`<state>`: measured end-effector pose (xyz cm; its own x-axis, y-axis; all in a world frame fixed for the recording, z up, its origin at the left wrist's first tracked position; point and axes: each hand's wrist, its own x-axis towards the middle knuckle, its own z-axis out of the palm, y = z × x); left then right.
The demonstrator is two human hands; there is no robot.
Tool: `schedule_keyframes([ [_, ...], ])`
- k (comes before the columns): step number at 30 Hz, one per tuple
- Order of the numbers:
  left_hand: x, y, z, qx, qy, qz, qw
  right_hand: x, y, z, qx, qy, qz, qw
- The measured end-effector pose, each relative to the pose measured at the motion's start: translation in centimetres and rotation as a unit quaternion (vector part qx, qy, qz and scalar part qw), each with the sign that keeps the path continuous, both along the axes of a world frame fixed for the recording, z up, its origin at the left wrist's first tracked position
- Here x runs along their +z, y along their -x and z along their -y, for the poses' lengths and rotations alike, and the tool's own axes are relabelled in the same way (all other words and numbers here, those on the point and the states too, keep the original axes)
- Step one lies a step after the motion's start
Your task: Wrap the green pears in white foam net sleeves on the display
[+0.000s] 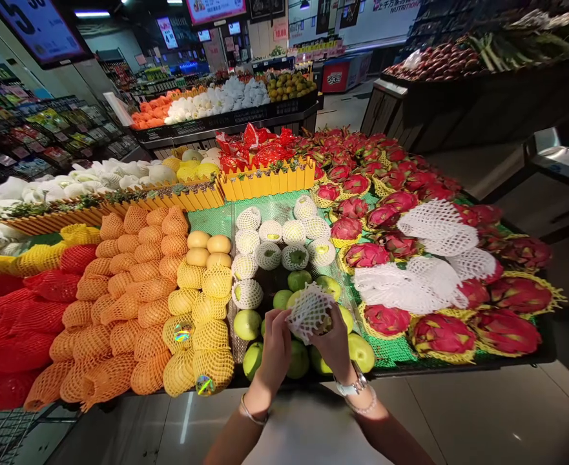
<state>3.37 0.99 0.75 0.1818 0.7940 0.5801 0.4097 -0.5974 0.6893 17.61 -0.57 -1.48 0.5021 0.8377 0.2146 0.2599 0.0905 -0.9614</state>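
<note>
A white foam fruit net [308, 311] is held up in front of me, partly drawn around a round fruit that is mostly hidden inside it. My right hand [335, 342] wraps the fruit and the net from the right. At the net's left edge, the fingers of my left hand [277, 345] pinch the foam. Loose green fruits [247, 325] lie under and around both hands, some with reddish-yellow or paler skin [362, 352]. Just beyond them, similar fruits in white foam nets [268, 256] stand in rows on the green mat.
Dragon fruits [443, 336] fill the right side, with spare white foam nets [405, 284] lying on them. To the left are fruits in yellow nets [214, 336], orange nets [139, 303] and red nets [27, 323]. A low yellow fence [268, 181] borders the back.
</note>
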Motion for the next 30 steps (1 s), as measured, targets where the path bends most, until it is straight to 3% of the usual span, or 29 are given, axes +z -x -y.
schedule_keyframes([
  [4, -0.5, -0.2, -0.1, 0.012, -0.051, 0.019, 0.998, 1.0, 0.6, 0.0, 0.046, 0.010, -0.123, 0.991],
  [9, -1.9, -0.7, 1.3, 0.013, -0.050, 0.058, 0.997, 0.4, 1.0, 0.2, 0.040, -0.002, -0.268, 0.963],
  [14, -2.7, -1.3, 1.8, -0.018, 0.011, 0.020, 1.000, 0.3, 1.8, 0.9, 0.008, -0.013, -0.320, 0.947],
  [20, -3.7, -1.1, 1.4, -0.040, -0.074, 0.031, 0.996, 0.7, 2.9, 1.5, -0.010, 0.001, -0.399, 0.917],
  [30, -4.3, 1.2, -0.2, -0.155, -0.092, 0.055, 0.982, 0.2, 2.1, 1.9, 0.009, 0.017, -0.399, 0.917],
])
